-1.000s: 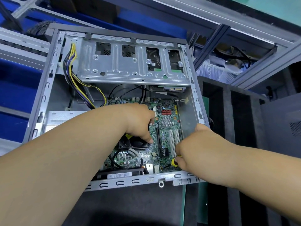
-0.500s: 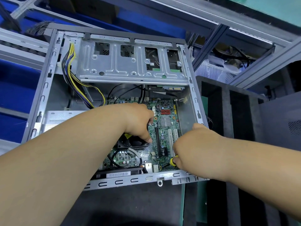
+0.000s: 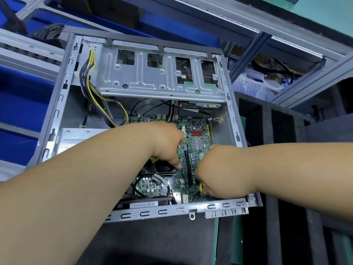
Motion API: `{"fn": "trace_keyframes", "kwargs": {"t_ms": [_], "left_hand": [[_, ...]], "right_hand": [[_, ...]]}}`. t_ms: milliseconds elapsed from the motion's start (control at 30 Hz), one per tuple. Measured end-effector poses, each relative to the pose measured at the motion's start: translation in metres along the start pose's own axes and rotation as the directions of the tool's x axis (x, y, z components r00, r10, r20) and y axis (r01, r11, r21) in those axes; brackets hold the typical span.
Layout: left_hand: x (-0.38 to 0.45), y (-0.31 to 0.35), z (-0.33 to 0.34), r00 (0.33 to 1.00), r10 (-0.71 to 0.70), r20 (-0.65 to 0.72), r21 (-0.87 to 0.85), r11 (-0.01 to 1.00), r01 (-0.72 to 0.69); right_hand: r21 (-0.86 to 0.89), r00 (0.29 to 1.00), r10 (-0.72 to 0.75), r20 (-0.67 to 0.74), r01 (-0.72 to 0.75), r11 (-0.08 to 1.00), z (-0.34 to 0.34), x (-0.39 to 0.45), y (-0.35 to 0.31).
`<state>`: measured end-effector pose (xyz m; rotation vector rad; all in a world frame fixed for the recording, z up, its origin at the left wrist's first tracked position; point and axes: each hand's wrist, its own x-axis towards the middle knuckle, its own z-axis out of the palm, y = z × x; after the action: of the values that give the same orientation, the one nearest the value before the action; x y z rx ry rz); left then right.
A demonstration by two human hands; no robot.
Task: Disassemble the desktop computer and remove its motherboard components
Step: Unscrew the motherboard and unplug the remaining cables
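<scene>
Lying open on the dark surface (image 3: 156, 240) is the desktop computer case (image 3: 57, 111), with its side panel off and the inside facing up. To the right of the case, a black foam tray (image 3: 286, 217) with long compartments is standing just beside it. In the far part of the case, a silver drive cage (image 3: 152, 81) is spanning the width, and a bundle of yellow, black and purple cables (image 3: 89, 81) is running down from the far left corner toward the board. The green motherboard (image 3: 198, 131) is sitting in the near right part of the case floor, still inside it. The left hand (image 3: 168, 142) is reaching over the black fan (image 3: 158, 168); its fingers are curled, with the thumb pressing on the fan's edge, and a small silver screw (image 3: 179, 146) is showing at the fingers, so the grip seems to be grasping it. The right hand (image 3: 219, 171) is clenched around a tool with a yellow handle (image 3: 201, 187), low on the board near the front rail.
</scene>
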<state>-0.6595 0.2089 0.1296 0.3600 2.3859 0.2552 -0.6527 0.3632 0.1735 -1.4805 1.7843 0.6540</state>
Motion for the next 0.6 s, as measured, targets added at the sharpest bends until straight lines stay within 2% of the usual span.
{"fn": "trace_keyframes", "kwargs": {"t_ms": [67, 233, 400, 600], "left_hand": [[0.0, 0.0, 0.0, 1.0, 0.0, -0.005, 0.003, 1.0, 0.0], [0.0, 0.0, 0.0, 1.0, 0.001, -0.002, 0.012, 1.0, -0.001], [0.001, 0.001, 0.001, 1.0, 0.004, -0.003, 0.011, 1.0, -0.004], [0.001, 0.001, 0.001, 1.0, 0.01, -0.013, 0.012, 1.0, -0.01]], "right_hand": [[-0.012, 0.999, 0.017, -0.029, -0.017, 1.0, 0.003, -0.003, 0.0], [0.087, 0.981, -0.001, -0.195, 0.018, 0.996, 0.003, -0.012, 0.003], [0.137, 0.967, 0.093, -0.237, -0.062, 0.989, 0.014, -0.02, 0.005], [0.286, 0.915, 0.137, -0.378, -0.025, 0.958, 0.016, -0.027, 0.006]]}}
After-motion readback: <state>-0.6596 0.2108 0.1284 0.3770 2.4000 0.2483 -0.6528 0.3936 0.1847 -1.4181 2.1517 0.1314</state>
